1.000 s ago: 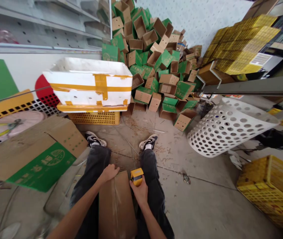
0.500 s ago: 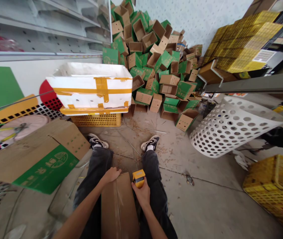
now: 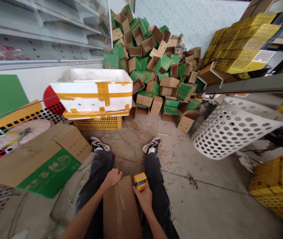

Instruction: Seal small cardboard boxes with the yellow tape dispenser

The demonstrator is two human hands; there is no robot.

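Observation:
A long brown cardboard box (image 3: 123, 209) lies between my legs, with a strip of clear tape down the middle of its top. My left hand (image 3: 112, 178) rests at the far left corner of this box, its fingers curled over the far edge. Beside the far right corner, my right hand (image 3: 143, 196) grips a yellow tape dispenser (image 3: 140, 181) with a dark opening in its side. The inside of the dispenser is too small to make out.
Left of my legs lies a large green-and-brown carton (image 3: 49, 166). Ahead, a white foam box (image 3: 94, 94) sits on a yellow crate (image 3: 99, 123), near a heap of small cartons (image 3: 153, 63). A white perforated basket (image 3: 221, 132) and a yellow crate (image 3: 278, 186) stand right.
The view has shifted slightly, so everything appears a little lower and further right. Both hands keep the same hold on the box and the tape dispenser.

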